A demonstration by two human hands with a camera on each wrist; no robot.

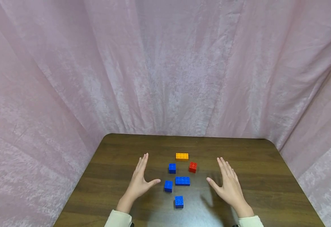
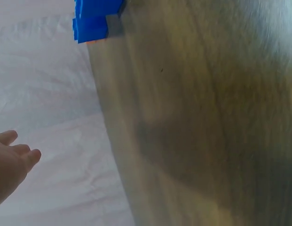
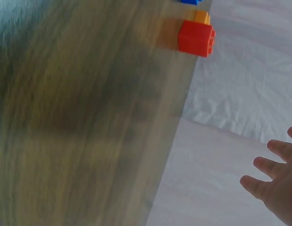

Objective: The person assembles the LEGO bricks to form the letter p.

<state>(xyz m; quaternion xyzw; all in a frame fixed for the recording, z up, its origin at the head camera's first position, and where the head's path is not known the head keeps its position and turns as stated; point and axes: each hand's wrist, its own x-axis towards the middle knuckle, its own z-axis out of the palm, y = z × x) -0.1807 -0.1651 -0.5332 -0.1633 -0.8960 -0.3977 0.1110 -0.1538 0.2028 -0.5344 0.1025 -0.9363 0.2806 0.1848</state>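
Observation:
Several toy building bricks lie apart between my two hands in the head view. An orange long brick (image 1: 182, 156) is farthest back, with a red square brick (image 1: 192, 167) just in front of it to the right. A blue long brick (image 1: 182, 181) lies in the middle. Three blue square bricks are around it: one behind (image 1: 172, 168), one at its left (image 1: 168, 186) and one nearest me (image 1: 179, 202). My left hand (image 1: 139, 183) hovers left of the bricks, fingers straight and thumb spread. On the right, my right hand (image 1: 228, 186) mirrors it, holding nothing.
The bricks lie on a dark brown wooden table (image 1: 111, 164) with rounded back corners. Pink velvety curtains (image 1: 182, 69) hang behind the table and along both sides. Shadows of the hands fall on the tabletop.

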